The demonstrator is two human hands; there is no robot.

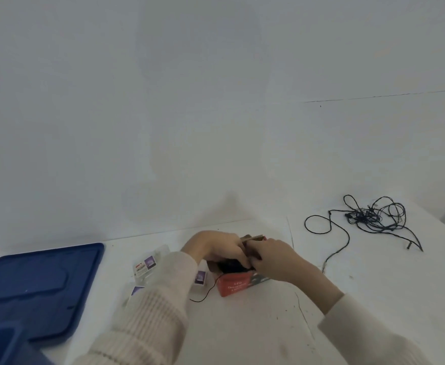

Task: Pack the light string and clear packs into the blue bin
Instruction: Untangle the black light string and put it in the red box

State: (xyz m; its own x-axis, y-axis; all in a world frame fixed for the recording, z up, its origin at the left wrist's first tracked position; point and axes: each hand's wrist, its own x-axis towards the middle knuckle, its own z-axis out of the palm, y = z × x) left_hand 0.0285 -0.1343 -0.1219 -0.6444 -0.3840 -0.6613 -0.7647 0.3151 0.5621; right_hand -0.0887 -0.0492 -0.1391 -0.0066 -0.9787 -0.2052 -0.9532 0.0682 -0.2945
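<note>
Now left hand (216, 248) and right hand (276, 262) both grip one red box (233, 287) with curled fingers, three clear packs (147, 267) alongside.

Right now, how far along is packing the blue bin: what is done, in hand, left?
Done: only the lid is off, beside the blue bin. In hand: the left hand grips part of the light string inside the red box, which the right hand holds. Left: the loose tangle and the clear packs lie on the table.
</note>
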